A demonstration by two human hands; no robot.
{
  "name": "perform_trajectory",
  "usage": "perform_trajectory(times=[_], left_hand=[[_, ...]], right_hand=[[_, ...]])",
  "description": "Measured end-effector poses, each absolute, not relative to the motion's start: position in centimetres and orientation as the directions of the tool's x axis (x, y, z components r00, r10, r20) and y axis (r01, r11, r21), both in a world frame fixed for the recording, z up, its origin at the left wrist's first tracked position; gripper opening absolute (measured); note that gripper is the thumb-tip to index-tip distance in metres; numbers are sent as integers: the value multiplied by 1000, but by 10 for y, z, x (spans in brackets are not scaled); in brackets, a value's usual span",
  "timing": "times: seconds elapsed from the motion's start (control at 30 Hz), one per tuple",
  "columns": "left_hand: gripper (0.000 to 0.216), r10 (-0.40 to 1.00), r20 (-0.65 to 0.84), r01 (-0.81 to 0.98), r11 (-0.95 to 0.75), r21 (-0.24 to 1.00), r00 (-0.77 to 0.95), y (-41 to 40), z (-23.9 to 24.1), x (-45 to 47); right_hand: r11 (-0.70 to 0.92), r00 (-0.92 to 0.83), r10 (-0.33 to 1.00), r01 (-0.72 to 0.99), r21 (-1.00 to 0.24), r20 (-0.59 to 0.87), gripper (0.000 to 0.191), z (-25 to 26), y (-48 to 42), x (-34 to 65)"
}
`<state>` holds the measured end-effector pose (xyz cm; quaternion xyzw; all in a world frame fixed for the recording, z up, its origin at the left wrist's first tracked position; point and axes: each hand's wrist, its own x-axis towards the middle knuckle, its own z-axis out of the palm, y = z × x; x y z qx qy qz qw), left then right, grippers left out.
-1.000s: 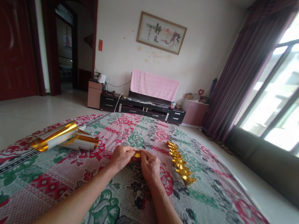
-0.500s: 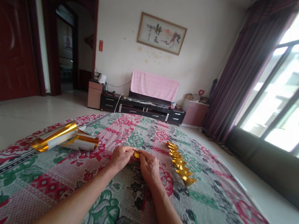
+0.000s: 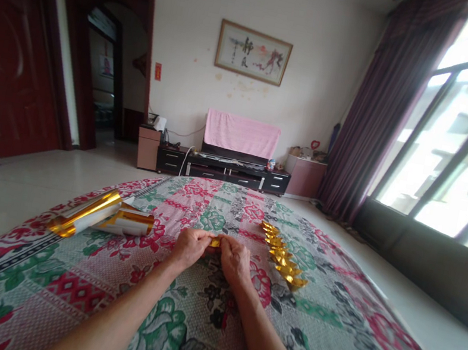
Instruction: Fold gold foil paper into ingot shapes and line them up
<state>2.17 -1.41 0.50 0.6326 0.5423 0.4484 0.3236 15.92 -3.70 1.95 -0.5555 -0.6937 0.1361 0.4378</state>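
Observation:
Between my two hands is a small piece of folded gold foil paper [image 3: 215, 243], mostly covered by my fingers. My left hand [image 3: 190, 247] pinches its left end, and my right hand [image 3: 235, 258] grips the right end. Both hands are closed, close together just above the patterned cloth. To the right of them, several folded gold paper ingots [image 3: 284, 262] lie in a slanting row. Off to the left, curled sheets of gold and white foil paper [image 3: 93, 213] rest on the cloth, one overlapping another.
A flowered red, green and grey cloth [image 3: 161, 331] covers the broad surface in front of me. Beyond it stands a low black cabinet [image 3: 234, 172] with a pink towel [image 3: 241, 133] draped above it. A large window [image 3: 460, 148] is at the right.
My left hand has shifted very slightly to the right, and the gold foil paper between my hands has turned a little. The ingots and loose sheets stay where they were.

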Motion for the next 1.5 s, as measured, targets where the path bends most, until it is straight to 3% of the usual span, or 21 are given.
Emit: perform_trajectory(times=[1.5], left_hand=[[33,990,140,271,-127,954,-28,-20,11,27]], right_hand=[[353,-6,897,610,-710,442,32,18,-37,159]])
